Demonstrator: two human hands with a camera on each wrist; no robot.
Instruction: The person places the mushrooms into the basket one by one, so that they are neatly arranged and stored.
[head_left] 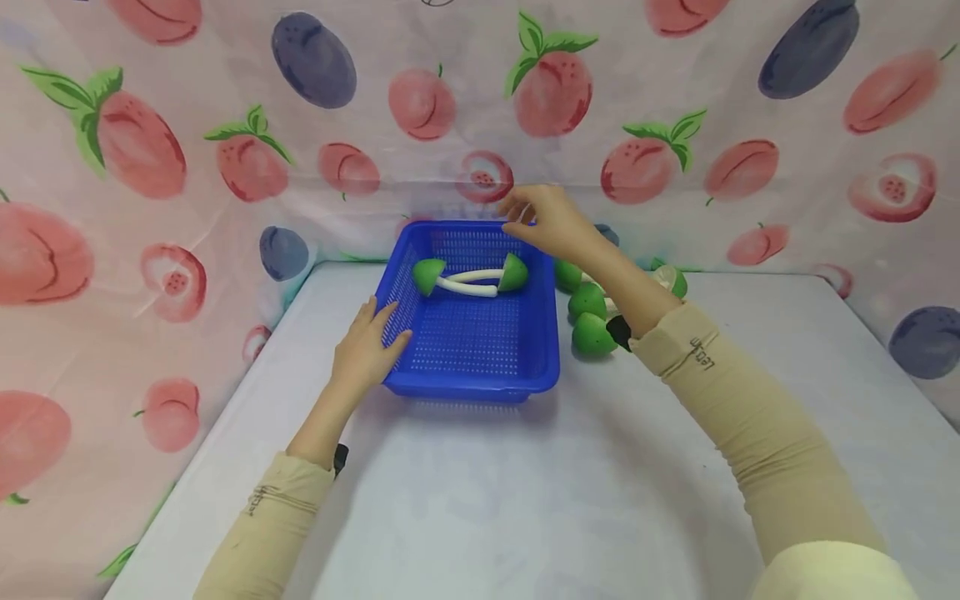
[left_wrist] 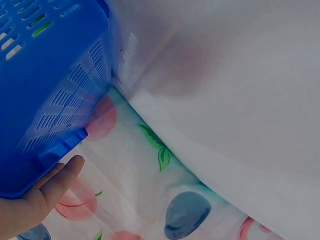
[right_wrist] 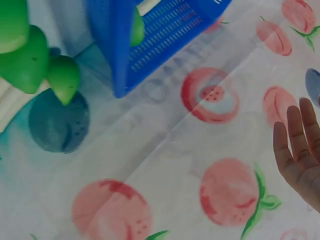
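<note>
A blue plastic basket with slotted walls stands on the white table. Two toy mushrooms with green caps and long white stems lie crossed inside it, toward the far end. My left hand holds the basket's left rim, thumb over the edge and some fingers along the outside; the left wrist view shows those fingers beside the rim. Above the far right corner of the basket hovers my right hand, its fingers loosely bent and nothing in them. Its fingers look spread in the right wrist view.
Several more green-capped mushrooms lie in a cluster right of the basket, partly hidden under my right forearm. A fruit-print cloth hangs behind the table and down its left side.
</note>
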